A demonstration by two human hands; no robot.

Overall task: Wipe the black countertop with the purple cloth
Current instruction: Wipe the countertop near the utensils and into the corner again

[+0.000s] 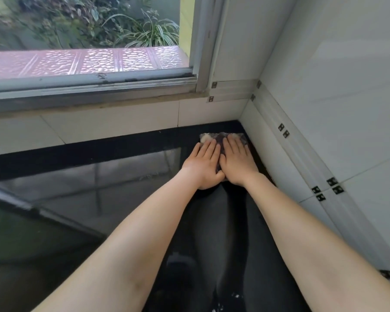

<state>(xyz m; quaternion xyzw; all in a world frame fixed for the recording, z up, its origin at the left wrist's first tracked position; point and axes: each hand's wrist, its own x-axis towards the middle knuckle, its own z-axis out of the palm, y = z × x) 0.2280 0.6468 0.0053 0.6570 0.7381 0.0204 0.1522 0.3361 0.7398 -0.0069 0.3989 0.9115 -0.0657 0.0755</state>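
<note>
So we've got both hands flat, palms down, side by side with the thumbs touching: left hand [204, 165] and right hand [236, 162], fingers loosely spread and pressing down, not pinching anything. Under them is the bunched-up purple cloth with a pale patch [214, 138], poking out past the fingertips and showing a bit in the gap between the 2 hands.

The cloth sits right in the far right corner of the glossy black countertop [122, 199], just beside the white tiled walls [324, 86] on 2 sides, below the metal-framed window [88, 84].

Looks to us like we're mid-wipe, working the corner. Next move probably calls for keeping the pressure on and dragging the cloth back toward the near edge, or sweeping left along the back wall, since that big left stretch is well apart from the cloth.
</note>
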